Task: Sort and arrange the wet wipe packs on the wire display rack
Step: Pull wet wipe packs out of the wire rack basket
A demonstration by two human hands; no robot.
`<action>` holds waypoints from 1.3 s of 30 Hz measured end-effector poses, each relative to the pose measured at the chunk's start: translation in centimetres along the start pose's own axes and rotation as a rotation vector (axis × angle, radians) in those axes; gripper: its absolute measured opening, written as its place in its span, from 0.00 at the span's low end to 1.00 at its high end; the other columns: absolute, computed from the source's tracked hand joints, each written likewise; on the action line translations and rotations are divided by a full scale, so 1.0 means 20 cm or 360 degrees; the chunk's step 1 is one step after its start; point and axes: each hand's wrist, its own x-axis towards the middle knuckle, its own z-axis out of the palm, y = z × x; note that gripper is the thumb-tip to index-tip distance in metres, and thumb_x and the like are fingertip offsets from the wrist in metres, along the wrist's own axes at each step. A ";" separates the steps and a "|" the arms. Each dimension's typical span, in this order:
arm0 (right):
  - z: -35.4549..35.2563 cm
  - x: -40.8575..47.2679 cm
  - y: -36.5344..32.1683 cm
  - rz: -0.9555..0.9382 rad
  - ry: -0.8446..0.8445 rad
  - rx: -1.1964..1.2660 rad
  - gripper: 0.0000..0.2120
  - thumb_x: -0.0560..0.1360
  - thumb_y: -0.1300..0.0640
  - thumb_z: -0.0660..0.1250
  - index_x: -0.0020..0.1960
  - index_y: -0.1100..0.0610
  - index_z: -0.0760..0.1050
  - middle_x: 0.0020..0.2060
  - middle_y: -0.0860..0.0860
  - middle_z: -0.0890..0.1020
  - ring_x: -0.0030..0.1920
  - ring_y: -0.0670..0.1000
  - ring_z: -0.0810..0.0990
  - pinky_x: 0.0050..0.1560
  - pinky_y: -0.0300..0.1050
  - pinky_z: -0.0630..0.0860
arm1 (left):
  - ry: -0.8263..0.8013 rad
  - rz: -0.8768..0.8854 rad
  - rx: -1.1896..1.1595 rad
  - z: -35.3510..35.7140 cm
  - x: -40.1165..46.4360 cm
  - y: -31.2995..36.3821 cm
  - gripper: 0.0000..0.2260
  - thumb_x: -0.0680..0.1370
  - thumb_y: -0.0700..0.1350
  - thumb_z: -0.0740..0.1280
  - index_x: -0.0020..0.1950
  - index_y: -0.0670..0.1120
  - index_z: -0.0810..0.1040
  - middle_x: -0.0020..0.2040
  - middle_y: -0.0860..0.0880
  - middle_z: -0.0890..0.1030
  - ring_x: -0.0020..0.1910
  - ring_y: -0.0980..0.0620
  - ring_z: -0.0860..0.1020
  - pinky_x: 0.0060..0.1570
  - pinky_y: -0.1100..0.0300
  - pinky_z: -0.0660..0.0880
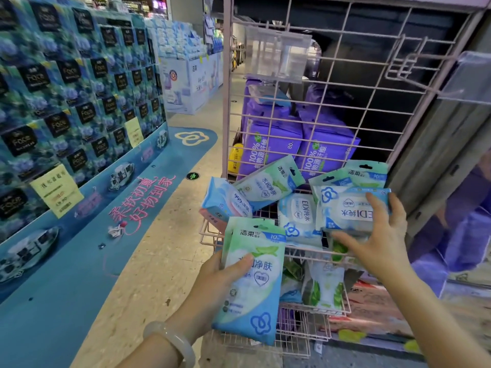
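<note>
The green and blue pack (252, 277) in the left hand (212, 282) showed "10" in its top corner. The white pack (353, 211) at the right hand (377, 240) read "EDI". The purple packs (271, 144) behind the wire rack (345, 102) said "100%" and "80". The dark boxes (34, 78) on the left display read "Face".

We see the upper wire basket (212, 235) crowded with loose wet wipe packs (268, 181), leaving little gap between them. Above, the pink wire grid (332, 107) is bare, save a clear tag holder (276, 57) and wire hook (409, 62) jutting forward.
</note>
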 end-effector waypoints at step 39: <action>0.20 0.46 -0.56 -0.0165 -0.0411 0.0019 0.20 0.69 0.55 0.72 0.58 0.60 0.75 0.55 0.57 0.81 0.57 0.57 0.77 0.54 0.46 0.71 | 0.0414 0.0126 -0.0224 -0.19 0.03 0.20 0.10 0.75 0.42 0.67 0.55 0.42 0.78 0.53 0.39 0.84 0.53 0.37 0.81 0.54 0.44 0.76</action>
